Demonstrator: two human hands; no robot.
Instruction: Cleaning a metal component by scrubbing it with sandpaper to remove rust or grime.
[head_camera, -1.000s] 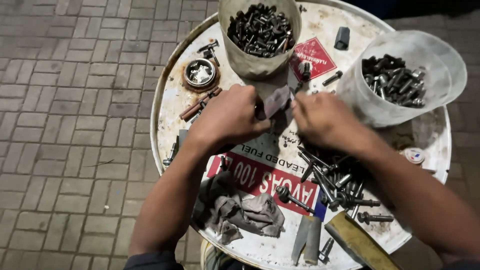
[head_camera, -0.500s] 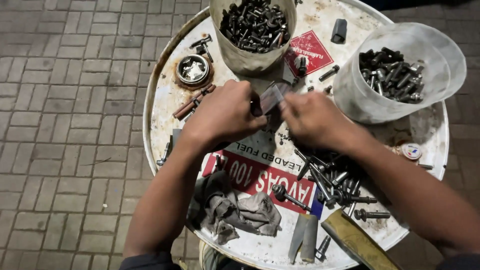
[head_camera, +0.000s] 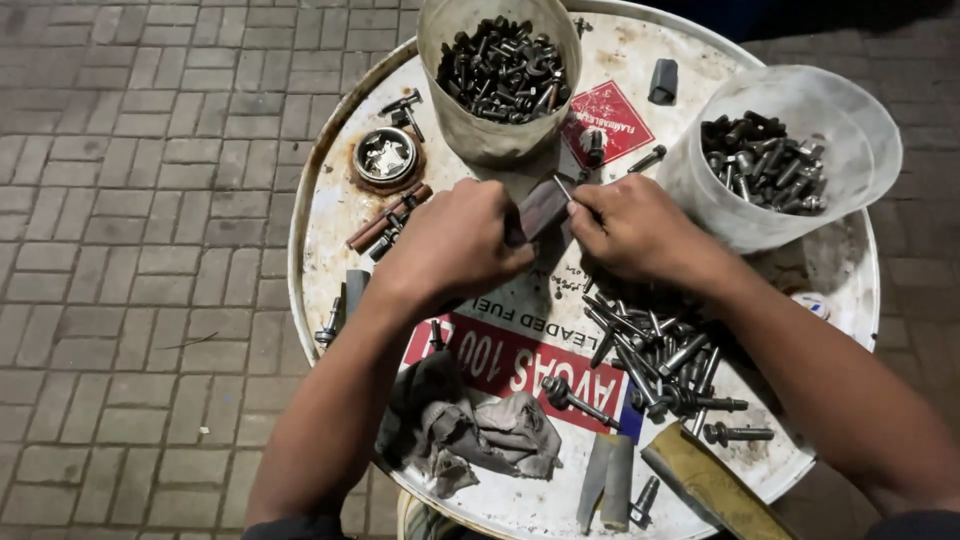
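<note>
Gripping one end of a small flat grey-brown strip of abrasive-looking material (head_camera: 540, 208), the left hand (head_camera: 455, 245) is curled tight, its fingers folded over the strip's near end. The right hand (head_camera: 630, 228) meets it from the other side, thumb and fingertips pinched at the strip's far tip; whether a small part sits in that pinch cannot be told. The strip hangs between both hands, just above the round white metal drum top (head_camera: 340, 210) that serves as the bench.

Beyond the left hand's knuckles stands a beige plastic cup full of dark bolts and nuts (head_camera: 500, 70). Beyond the right hand, almost touching its wrist side, sits a translucent white plastic tub of dark bolts (head_camera: 770, 160). Below the right hand lies a loose heap of long grey steel bolts (head_camera: 650, 350). Near the left forearm lies a crumpled grey rag (head_camera: 480, 430). Outward of the left hand rest a small round metal tin (head_camera: 385, 157) and two rust-brown rods (head_camera: 385, 218). Close to the person's body lie a flat grey metal file (head_camera: 608, 480) and a yellowish wooden block (head_camera: 710, 485).
</note>
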